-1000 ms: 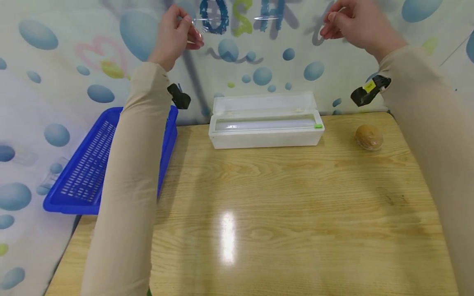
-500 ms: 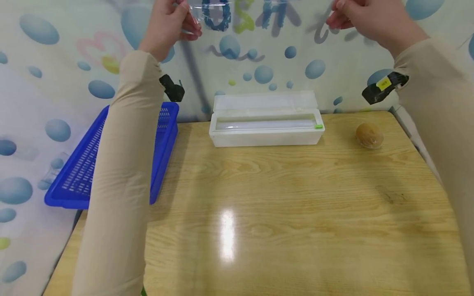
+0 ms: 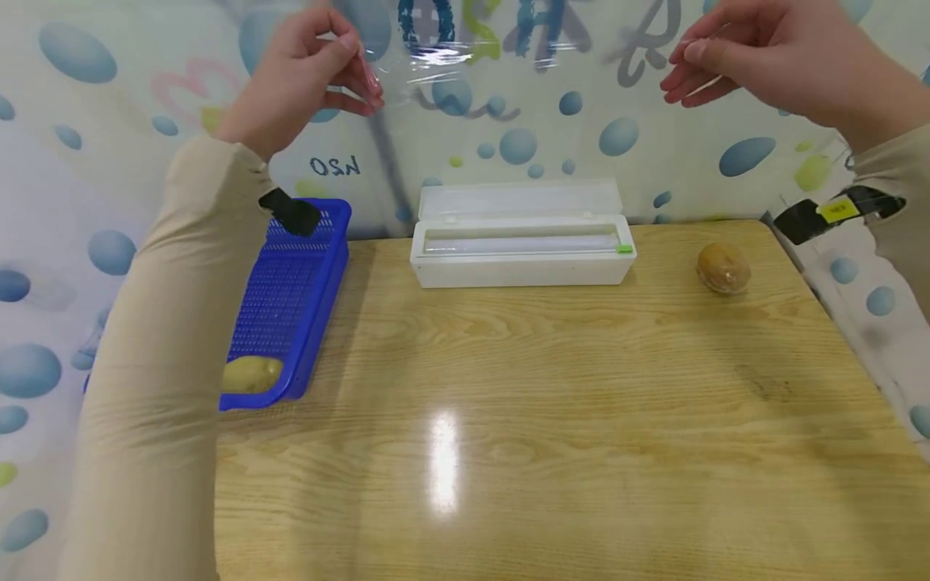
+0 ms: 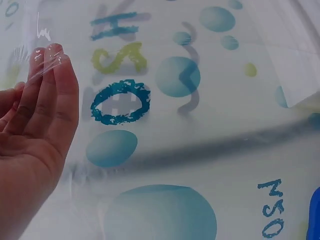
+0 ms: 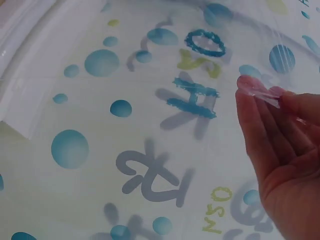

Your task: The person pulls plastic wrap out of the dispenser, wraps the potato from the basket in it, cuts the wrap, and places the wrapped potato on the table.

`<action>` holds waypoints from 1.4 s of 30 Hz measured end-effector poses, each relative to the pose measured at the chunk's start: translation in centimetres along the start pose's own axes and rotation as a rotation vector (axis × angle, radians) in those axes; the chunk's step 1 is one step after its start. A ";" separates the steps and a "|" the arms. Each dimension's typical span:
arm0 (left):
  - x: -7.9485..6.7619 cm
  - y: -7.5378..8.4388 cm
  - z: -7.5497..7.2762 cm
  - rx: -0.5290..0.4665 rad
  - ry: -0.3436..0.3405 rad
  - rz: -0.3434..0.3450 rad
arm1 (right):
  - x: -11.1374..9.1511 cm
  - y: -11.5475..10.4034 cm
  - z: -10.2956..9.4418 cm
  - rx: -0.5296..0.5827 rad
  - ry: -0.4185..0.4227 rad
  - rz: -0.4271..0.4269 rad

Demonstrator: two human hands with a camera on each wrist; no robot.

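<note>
A sheet of clear cling film [image 3: 443, 58] is stretched between my two hands, high in front of the patterned wall. My left hand [image 3: 308, 85] pinches its left edge between thumb and fingers. At the opposite edge, my right hand [image 3: 785, 73] holds it between thumb and fingertips. In the right wrist view, gathered film [image 5: 265, 94] shows at the right fingertips. The left wrist view has film creased over the left fingertips [image 4: 65, 62]. Below the hands, a white cling film box [image 3: 521, 271] with its lid raised contains a pale roll [image 3: 530, 244].
A round brownish item [image 3: 723, 268] in clear wrap lies at the table's back right. At left, a blue basket [image 3: 320, 331] with a yellowish potato-like item [image 3: 252, 375] inside is partly hidden by the left sleeve [image 3: 156, 387]. The wall [image 3: 465, 145] stands directly behind the wooden table [image 3: 552, 403].
Both hands have moved apart, the left one leftward and the right one rightward, spreading the film wider. The left sleeve has shifted left, uncovering more of the basket and the yellowish item.
</note>
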State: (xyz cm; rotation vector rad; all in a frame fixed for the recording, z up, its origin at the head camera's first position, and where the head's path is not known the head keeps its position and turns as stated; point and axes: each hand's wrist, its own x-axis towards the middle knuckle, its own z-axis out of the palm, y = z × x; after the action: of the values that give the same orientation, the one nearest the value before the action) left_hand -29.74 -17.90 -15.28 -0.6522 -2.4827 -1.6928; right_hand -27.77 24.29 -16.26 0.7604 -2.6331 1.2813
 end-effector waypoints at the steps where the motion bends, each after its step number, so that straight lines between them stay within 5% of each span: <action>1: -0.4 0.1 0.0 0.005 -0.011 0.007 | -0.3 -0.1 0.0 -0.010 -0.009 -0.014; 7: -2.4 0.2 0.0 -0.014 -0.104 0.021 | -2.4 -0.7 0.7 -0.107 -0.028 -0.125; 18: -6.5 -1.2 0.2 -0.336 -0.443 -0.004 | -6.1 -0.4 1.9 -0.048 -0.194 -0.280; 23: -8.4 -2.3 0.9 -0.265 -0.548 -0.043 | -7.8 -0.1 3.0 0.001 -0.315 -0.314; 30: -11.2 -3.7 2.7 -0.176 -0.697 -0.126 | -10.1 1.1 5.1 0.289 -0.505 -0.351; 42: -14.1 -7.1 6.1 -0.244 -0.862 -0.287 | -13.2 3.6 8.8 0.276 -0.684 -0.297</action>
State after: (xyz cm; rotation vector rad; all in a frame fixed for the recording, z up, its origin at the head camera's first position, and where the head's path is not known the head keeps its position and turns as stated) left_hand -18.55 -18.86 -27.96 -1.3498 -3.0390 -2.1845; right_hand -17.10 24.46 -28.51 1.8415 -2.6475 1.5104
